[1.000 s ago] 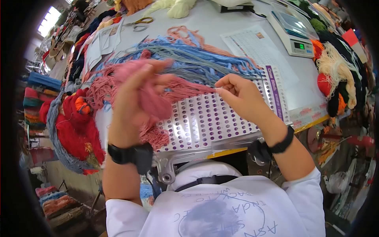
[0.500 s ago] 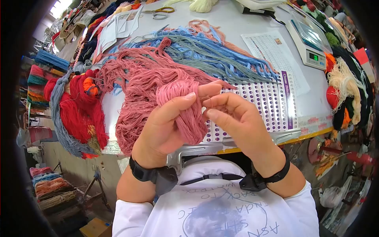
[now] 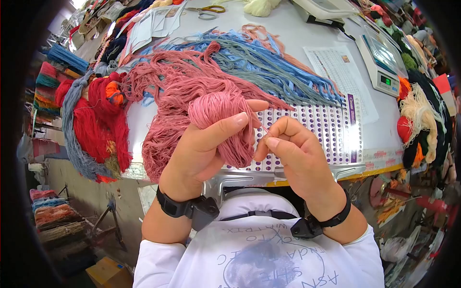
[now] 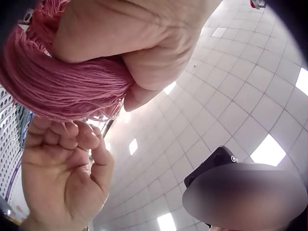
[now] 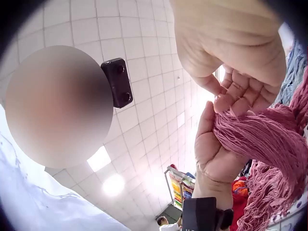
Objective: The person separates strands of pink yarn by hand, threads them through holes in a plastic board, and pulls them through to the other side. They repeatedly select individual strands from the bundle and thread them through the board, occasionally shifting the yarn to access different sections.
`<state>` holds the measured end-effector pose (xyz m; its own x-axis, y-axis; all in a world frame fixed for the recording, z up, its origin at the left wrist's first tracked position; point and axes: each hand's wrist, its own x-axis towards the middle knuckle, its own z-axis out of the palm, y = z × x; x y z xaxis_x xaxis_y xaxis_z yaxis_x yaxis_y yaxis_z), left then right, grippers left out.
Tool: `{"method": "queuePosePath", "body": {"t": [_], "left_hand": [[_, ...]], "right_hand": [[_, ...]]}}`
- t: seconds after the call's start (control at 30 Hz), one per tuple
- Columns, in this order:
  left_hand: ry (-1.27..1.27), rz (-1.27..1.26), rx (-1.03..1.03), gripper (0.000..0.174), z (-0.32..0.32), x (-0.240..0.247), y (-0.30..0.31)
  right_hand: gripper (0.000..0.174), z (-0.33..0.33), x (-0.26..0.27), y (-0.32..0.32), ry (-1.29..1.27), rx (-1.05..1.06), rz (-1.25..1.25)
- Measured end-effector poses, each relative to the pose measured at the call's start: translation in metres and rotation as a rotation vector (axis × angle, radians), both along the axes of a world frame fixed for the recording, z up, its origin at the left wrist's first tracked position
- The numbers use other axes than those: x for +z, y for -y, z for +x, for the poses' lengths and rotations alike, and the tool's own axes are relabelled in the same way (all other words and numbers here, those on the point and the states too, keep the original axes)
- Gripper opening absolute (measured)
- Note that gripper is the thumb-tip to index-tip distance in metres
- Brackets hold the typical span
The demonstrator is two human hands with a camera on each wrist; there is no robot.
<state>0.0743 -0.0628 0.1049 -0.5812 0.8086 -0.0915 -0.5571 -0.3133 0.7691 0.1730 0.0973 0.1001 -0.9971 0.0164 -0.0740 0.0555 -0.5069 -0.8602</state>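
Note:
My left hand (image 3: 199,151) holds a looped hank of pink yarn (image 3: 218,113), thumb across its right side. From the hank a thin pink strand (image 3: 260,126) runs to my right hand (image 3: 300,153), which pinches it between thumb and fingers. In the left wrist view the hank (image 4: 72,86) lies under the left thumb, with the right hand (image 4: 62,168) beside it. The right wrist view shows the hank's end (image 5: 240,130) on the left palm, just below the right fingertips. More pink yarn (image 3: 168,110) is heaped behind and left of the left hand.
A white board with rows of holes (image 3: 331,137) and a purple strip (image 3: 353,125) lies beneath. Blue and grey yarn (image 3: 269,67) spreads across it. Farther off are scissors (image 3: 211,9), a printed sheet (image 3: 331,62) and a digital scale (image 3: 382,72). Red yarn (image 3: 101,127) hangs at left.
My left hand has brought the pink hank rightward and turned it up before me. My right hand has moved from the board to the hank and now draws a strand slightly away.

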Motion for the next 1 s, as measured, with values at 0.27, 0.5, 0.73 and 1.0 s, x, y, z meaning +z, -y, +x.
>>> {"method": "queuePosePath", "body": {"t": [0.27,0.5,0.73,1.0], "left_hand": [[0.122,-0.030,0.097,0.038,0.013,0.013,-0.009],[0.089,0.026,0.082,0.039,0.008,0.008,-0.005],[0.059,-0.015,0.129,0.045,0.013,0.017,-0.007],[0.075,0.066,0.063,0.047,0.007,0.008,-0.001]], "right_hand": [[0.015,-0.001,0.010,0.010,0.082,-0.071,0.056],[0.008,0.000,0.010,0.015,0.073,-0.062,0.200],[0.008,0.001,0.011,0.013,0.005,-0.053,0.140],[0.010,0.002,0.009,0.013,0.025,-0.059,0.077]]}}
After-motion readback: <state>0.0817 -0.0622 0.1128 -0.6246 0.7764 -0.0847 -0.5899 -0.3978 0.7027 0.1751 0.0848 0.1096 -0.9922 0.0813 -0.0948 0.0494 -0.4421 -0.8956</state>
